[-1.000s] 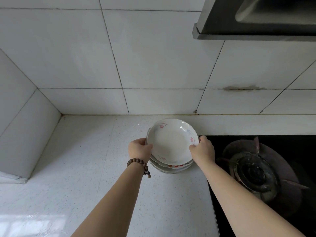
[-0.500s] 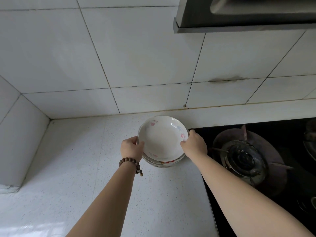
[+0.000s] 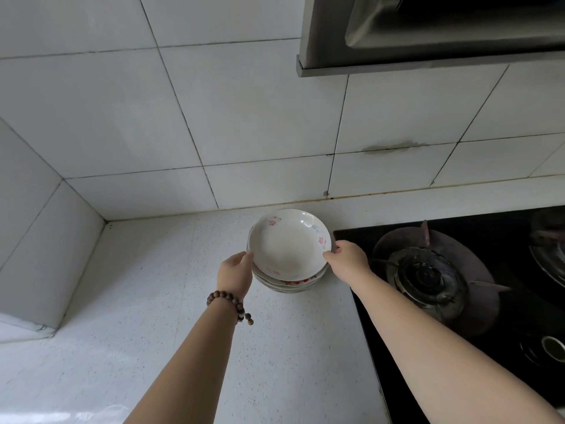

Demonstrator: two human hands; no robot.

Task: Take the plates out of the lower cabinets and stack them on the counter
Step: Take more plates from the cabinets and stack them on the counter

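While both hands are on the plates, the biggest thing in view is the speckled white counter point(image 3: 146, 301), which runs up to a tiled wall point(image 3: 214, 117) and butts against a black gas hob point(image 3: 458, 301) at 3 o'clock. A range hood point(image 3: 428, 32) hangs at about 1 o'clock.

The stack of plates point(image 3: 289, 278) sits on the counter near the back wall, roughly 12 o'clock from the person, and just beside the hob's left edge. The top plate point(image 3: 289, 243), white with small pink flowers, is empty and looks tilted toward the camera, not quite settled into the ones below. I can make out several rims under it, but can't count them for sure.

The left hand point(image 3: 235, 270), with a bead bracelet point(image 3: 229, 304) on the wrist, has its fingers closed against the rim at 9 o'clock. The right hand point(image 3: 348, 260) pinches the rim at 3 o'clock (so both are clamped on the top plate or the stack edge, hard to tell which).

What could go wrong: if they let go while the top plate is still cocked, it could slide or clatter and chip. A nudge to the right would put the stack onto the hob edge, where it would rock. The cabinets aren't in view, so I can't say how many plates are left.
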